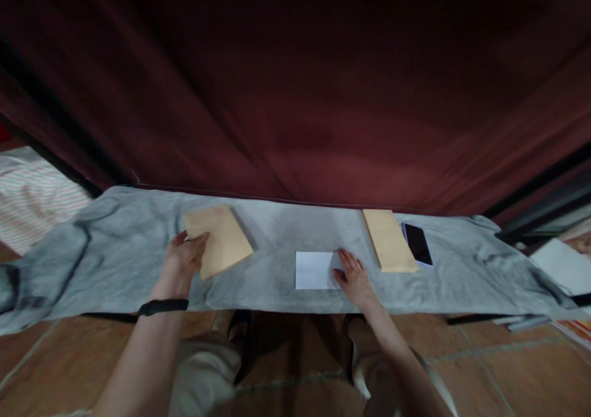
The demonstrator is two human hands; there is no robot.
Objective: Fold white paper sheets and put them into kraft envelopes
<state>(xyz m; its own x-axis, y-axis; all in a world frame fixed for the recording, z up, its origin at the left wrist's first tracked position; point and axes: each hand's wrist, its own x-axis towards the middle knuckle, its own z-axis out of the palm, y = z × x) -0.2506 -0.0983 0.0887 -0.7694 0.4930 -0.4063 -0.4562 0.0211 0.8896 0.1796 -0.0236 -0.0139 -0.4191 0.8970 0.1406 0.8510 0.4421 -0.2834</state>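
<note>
My left hand (185, 254) grips the left edge of a flat tan kraft-paper piece (221, 238); whether it is an envelope or a bag I cannot tell. This piece lies at an angle over the grey cloth and looks slightly raised. Before me on the cloth is a small white sheet of paper (316, 270), its long side towards me. My right hand (353, 275) rests on the sheet's right end, fingers stretched out and lying flat. To the right of that hand is a stack of tan kraft-paper pieces (388, 241).
A dark-screened phone (418, 244) lies beside the tan stack. Wrinkled grey cloth (272, 294) covers the long narrow surface. Behind it hangs a dark red curtain (295, 121). Striped fabric (37, 195) is at far left, a white object (561, 266) at far right.
</note>
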